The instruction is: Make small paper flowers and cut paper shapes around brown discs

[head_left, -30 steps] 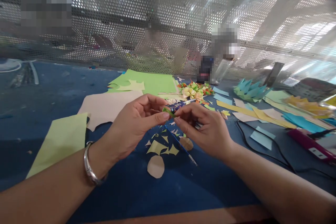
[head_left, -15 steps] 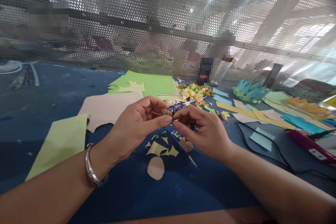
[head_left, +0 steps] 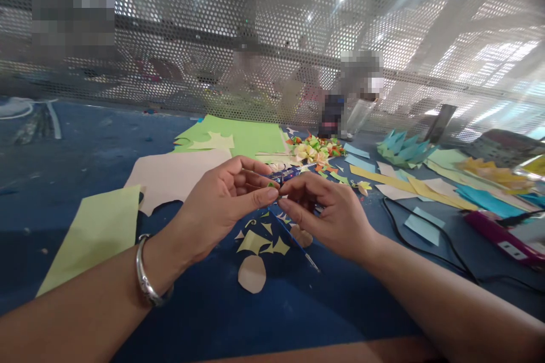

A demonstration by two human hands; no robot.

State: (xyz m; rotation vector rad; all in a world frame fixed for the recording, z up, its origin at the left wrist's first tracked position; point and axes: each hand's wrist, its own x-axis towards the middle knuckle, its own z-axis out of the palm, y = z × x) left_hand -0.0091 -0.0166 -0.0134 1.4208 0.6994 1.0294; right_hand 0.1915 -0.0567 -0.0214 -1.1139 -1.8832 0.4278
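Note:
My left hand [head_left: 225,198], a silver bangle at its wrist, pinches a small green paper piece [head_left: 271,185] between thumb and fingertips. Opposite it, my right hand [head_left: 332,212] has its thumb and forefinger closed right beside that piece; what lies between them is too small to make out. Just behind the fingertips is a dark blue tool [head_left: 286,174] with a pale pointed end, partly covered by the hands. Below them a thin blue stick [head_left: 300,248] with a metal tip rests on the table among yellow paper scraps [head_left: 254,242] and a round beige paper piece [head_left: 252,274].
A heap of small paper flowers [head_left: 313,150] sits behind the hands. Green sheet [head_left: 251,136], beige sheet [head_left: 170,173] and yellow-green sheet [head_left: 91,229] lie left. At right are paper strips [head_left: 383,180], a blue paper form [head_left: 402,147], a black cable [head_left: 447,258] and a purple power strip [head_left: 502,238].
Both hands stay almost in place, with only slight finger movement around the small green piece. The whole view has shifted a little.

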